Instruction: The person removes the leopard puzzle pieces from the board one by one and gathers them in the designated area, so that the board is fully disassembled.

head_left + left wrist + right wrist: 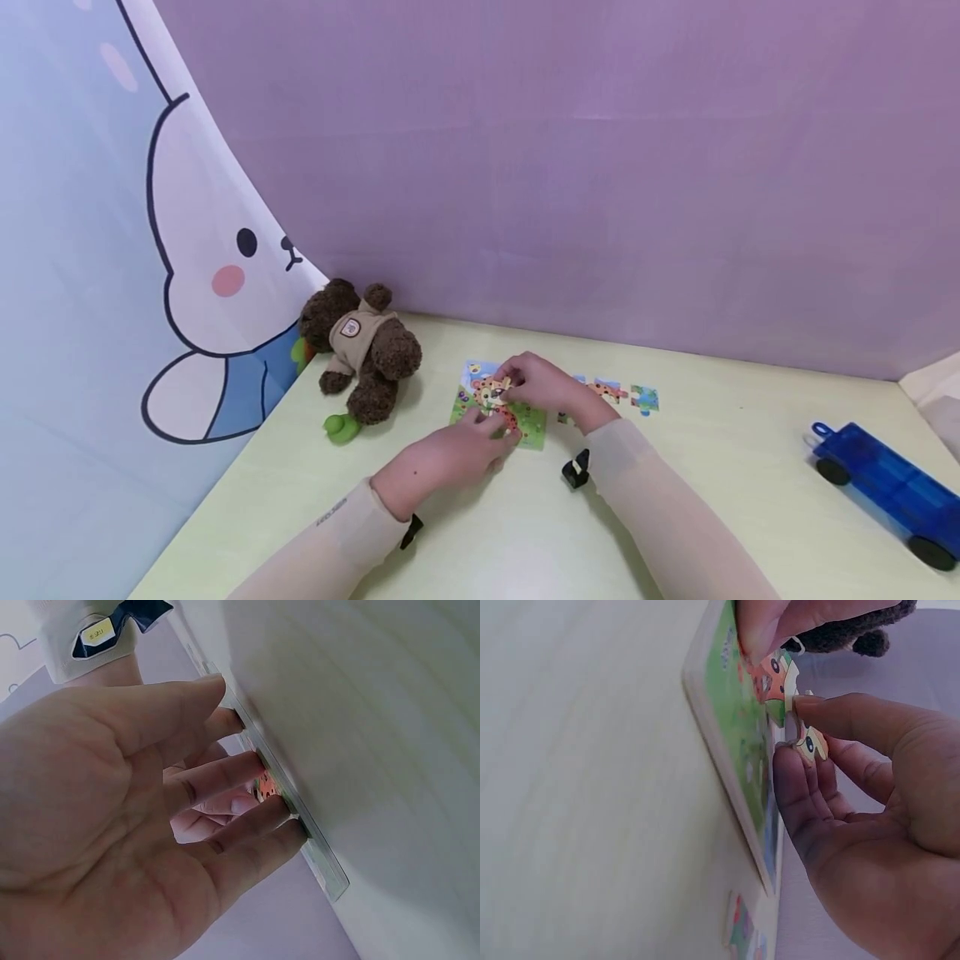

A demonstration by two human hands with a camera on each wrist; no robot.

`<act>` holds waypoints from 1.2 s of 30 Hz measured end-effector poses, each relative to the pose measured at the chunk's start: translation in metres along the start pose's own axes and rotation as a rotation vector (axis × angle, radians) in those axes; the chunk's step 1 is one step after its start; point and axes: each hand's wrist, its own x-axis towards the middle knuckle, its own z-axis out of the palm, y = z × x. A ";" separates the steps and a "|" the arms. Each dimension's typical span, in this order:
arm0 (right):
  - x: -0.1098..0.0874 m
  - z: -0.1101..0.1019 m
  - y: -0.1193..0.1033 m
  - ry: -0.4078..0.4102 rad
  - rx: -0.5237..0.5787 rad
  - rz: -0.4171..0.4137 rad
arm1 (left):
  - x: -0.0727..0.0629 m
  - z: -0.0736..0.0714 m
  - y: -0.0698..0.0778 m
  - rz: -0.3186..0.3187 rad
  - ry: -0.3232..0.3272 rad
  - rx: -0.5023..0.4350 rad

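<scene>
A small puzzle board [534, 432] with a spotted animal on a green and blue ground lies on the table under both hands. My right hand [546, 388] pinches a puzzle piece [811, 745] between thumb and fingers, holding it tilted just above the board. My left hand [459, 452] rests its fingertips on the near part of the board, and in the left wrist view its fingers [225, 780] reach out fairly straight. In the right wrist view, left-hand fingertips touch a spotted orange piece [769, 677] beside the held one.
Loose puzzle pieces [645, 398] lie right of the board, partly behind the right forearm. A brown teddy bear [362, 337] and a green toy duck [342, 428] are at the left. A blue toy cart [892, 483] stands at the right. A purple curtain [570, 183] hangs behind.
</scene>
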 end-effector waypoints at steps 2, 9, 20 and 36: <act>-0.001 0.000 0.000 -0.003 0.039 0.030 | 0.000 0.000 0.000 0.000 0.000 0.001; -0.004 -0.002 0.004 0.016 0.141 0.058 | 0.000 0.000 0.001 -0.016 -0.007 -0.037; -0.022 -0.030 0.010 0.094 0.201 0.041 | -0.002 0.000 0.003 -0.025 0.002 -0.020; -0.076 -0.079 0.041 0.155 0.175 0.109 | -0.001 0.005 0.003 -0.046 -0.006 -0.018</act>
